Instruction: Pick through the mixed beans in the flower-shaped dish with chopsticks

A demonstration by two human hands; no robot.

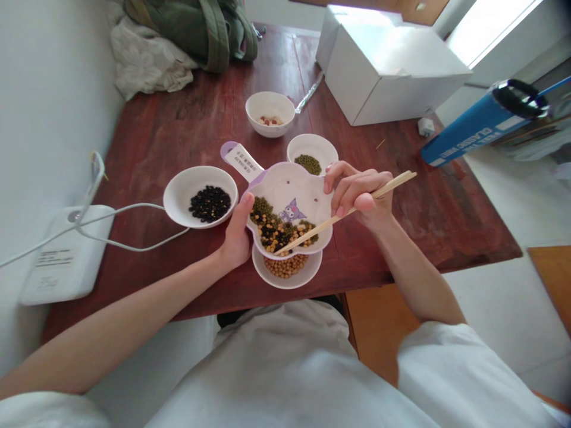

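My left hand [238, 232] grips the left rim of a white cartoon-printed plate [307, 193] that holds mixed green, black and yellow beans and is tilted toward me. My right hand [359, 193] is closed on a pair of wooden chopsticks [339, 217]; their tips reach into the bean pile. Under the plate's near edge sits a white bowl of yellow beans [285, 270]. A bowl of black beans [200, 196] stands to the left, a bowl of green beans [312, 154] just behind the plate, and a bowl with a few reddish beans [270, 113] farther back.
All stands on a red-brown wooden table [178, 131]. A white box [383, 65] sits at the back right, a green bag [200, 30] on pale cloth at the back left. A white device with a cable [62, 255] lies at the left edge. A blue cylinder [482, 122] overhangs the right side.
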